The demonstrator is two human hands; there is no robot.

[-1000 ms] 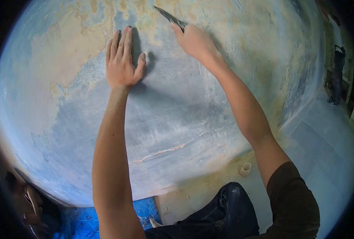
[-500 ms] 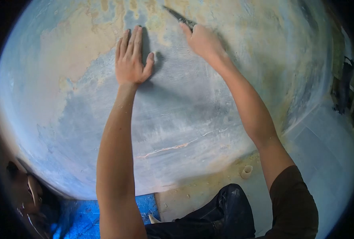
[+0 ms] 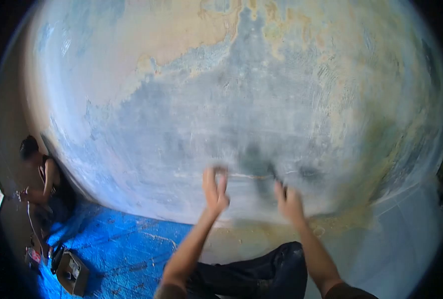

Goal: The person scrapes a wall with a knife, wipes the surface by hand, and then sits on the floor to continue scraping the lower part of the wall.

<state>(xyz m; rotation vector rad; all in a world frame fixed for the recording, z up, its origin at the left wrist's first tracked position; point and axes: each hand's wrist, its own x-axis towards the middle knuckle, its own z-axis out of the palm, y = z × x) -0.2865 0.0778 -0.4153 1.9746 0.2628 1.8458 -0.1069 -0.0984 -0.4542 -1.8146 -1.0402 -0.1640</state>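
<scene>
A large curved surface, mottled grey-blue, beige and yellowish, fills most of the head view. Low in front of it my right hand is wrapped round a narrow dark blade-like tool, which points up toward the surface. Motion blurs the tool, and its grip is hidden in the fist. To the left, my left hand is raised before the same surface, its fingers bent and smeared by motion. Between and behind the hands runs a thin pale crack.
A blue tarp covers the floor at left. A person sits there beside the surface, near an open box with small items in it. Pale floor tiles lie at right. My dark-trousered legs are at the bottom.
Both hands have dropped from high on the surface to low near the crack. My left hand has left its flat, spread pose. The view has shifted, showing more of the seated person.
</scene>
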